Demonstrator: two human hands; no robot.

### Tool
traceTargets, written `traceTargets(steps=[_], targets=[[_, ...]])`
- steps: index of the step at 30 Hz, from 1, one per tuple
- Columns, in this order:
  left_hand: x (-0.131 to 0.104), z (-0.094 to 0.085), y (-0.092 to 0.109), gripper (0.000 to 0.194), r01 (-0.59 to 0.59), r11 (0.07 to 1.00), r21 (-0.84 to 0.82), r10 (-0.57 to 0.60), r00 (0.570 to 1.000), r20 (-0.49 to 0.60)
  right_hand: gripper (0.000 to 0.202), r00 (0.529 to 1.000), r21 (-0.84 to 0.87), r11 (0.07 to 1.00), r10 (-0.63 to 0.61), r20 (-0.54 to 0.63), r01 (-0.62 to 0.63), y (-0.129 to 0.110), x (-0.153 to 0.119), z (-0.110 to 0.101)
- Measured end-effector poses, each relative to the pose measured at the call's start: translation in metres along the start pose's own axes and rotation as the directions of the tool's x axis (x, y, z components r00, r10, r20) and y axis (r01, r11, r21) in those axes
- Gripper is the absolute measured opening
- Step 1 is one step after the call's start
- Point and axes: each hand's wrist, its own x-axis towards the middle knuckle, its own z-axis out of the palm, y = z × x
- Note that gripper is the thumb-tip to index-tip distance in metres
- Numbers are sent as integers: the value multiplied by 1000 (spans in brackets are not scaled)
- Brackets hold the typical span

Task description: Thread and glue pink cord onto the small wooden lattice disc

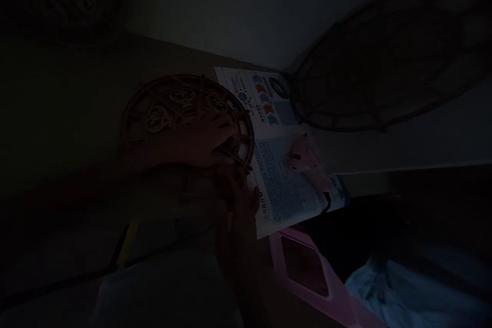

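Frame (182,96) sits just left of the sheet (282,182), overlapping its edge. Left hand (205,136) lies across it, thumb and fingers apart. Right hand (238,195) is by the sheet's left edge — too dark to tell if either's gripping. Pink tool (311,166) on the sheet, dark hoop (378,125) right of it — pretty murky tbh.

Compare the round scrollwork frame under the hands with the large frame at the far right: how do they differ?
The scrollwork frame lies flat, while the far-right frame appears tilted up.
The left hand rests on the scrollwork frame; neither hand touches the far-right frame.
The scrollwork frame fits inside the picture; the far-right frame runs past its edge.
Both have curved rims and ribs.
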Motion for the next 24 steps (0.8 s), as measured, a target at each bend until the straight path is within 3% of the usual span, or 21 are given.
traceTargets(steps=[3, 9, 12, 14, 18, 24], targets=[[0, 0, 0, 49, 0, 1000, 19, 0, 1000, -18, 47, 1000, -50, 999, -16, -6, 15, 5, -2, 4], [-3, -10, 3, 36, -28, 999, -33, 29, 999, 33, 67, 972, -305, 923, -226, 63, 234, 32, -11, 19], [-6, -16, 4, 31, -85, 995, -59, 87, 995, 41, 70, 972, -346, 909, -206, 114, 233, 36, -12, 20], [-6, -19, 4, 30, -110, 992, -65, 112, 993, 38, 65, 969, -336, 910, -211, 132, 244, 33, -12, 20], [-4, -22, 2, 27, -119, 986, -117, 125, 991, 47, 53, 987, -277, 947, -158, 36, 161, 22, -10, 18], [-2, -22, 4, 23, -128, 987, -100, 132, 991, 32, 52, 997, 19, 999, -47, -68, 49, 13, -10, 8]])
